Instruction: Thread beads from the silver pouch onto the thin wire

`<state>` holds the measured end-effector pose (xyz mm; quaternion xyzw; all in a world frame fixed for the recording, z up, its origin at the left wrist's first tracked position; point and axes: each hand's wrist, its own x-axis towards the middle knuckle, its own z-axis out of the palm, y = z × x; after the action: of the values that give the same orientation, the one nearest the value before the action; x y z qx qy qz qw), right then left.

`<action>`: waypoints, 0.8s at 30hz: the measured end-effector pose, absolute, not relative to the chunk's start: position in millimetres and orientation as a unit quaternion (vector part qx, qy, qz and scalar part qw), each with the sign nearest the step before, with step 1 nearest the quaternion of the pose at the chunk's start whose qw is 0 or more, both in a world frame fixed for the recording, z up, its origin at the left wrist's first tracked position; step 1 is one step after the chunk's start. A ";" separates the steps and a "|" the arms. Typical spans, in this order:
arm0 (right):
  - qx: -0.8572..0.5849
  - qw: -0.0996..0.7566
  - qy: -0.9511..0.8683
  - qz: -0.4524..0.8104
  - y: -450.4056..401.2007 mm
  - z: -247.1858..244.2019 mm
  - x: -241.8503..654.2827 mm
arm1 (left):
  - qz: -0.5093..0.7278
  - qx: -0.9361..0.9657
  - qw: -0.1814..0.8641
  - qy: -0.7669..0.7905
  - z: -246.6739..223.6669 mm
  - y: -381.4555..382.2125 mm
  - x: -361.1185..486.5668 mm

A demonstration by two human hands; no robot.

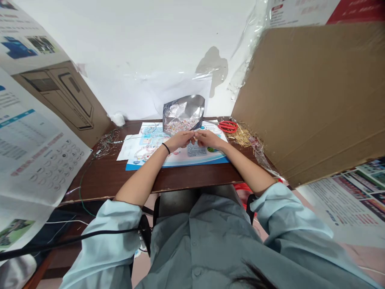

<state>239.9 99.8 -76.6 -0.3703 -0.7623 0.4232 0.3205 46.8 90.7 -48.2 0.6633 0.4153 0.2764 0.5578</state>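
My left hand (181,139), with a black band (166,148) round its wrist, meets my right hand (208,139) over the printed sheets (177,161). The fingers of both are pinched, their tips touching or nearly so. Whatever sits between them is too small to make out. Right behind the hands stands an open silver pouch (197,106) holding many small pale and coloured beads (179,126). From the left, a thin strand (141,137) runs towards my left hand, with a short row of white beads (118,141) near its far end.
Red-handled scissors (227,127) lie at the back right beside a heap of thin golden pieces (241,136). Tangled clear line (106,145) covers the table's left end. Cardboard panels (309,88) rise on both sides, and a white wall (144,36) closes the back.
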 end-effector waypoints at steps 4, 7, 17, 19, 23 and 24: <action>-0.408 0.387 -0.732 0.384 103.9 -77.3 243.7 | 0.350 0.621 0.556 0.427 -48.0 96.3 45.0; -0.464 0.490 -0.653 0.344 117.7 -79.5 255.9 | 0.388 0.592 0.569 0.419 -47.0 98.8 43.2; -0.709 0.338 -0.617 -0.040 117.4 -76.0 282.7 | 0.551 0.450 0.512 0.481 -40.0 106.6 37.9; -0.693 0.318 -0.643 -0.072 112.4 -75.9 275.2 | 0.562 0.442 0.555 0.425 -40.7 107.7 39.4; -0.592 0.367 -0.718 0.026 106.0 -73.6 251.3 | 0.550 0.457 0.596 0.365 -47.6 106.9 47.2; -0.548 0.373 -0.742 0.096 104.3 -73.4 244.3 | 0.543 0.466 0.601 0.356 -50.2 106.2 49.2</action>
<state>244.3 104.3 -73.4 -0.5483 -0.7425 0.0959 0.3727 49.2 106.2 -50.2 0.4655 0.3559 0.5434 0.6011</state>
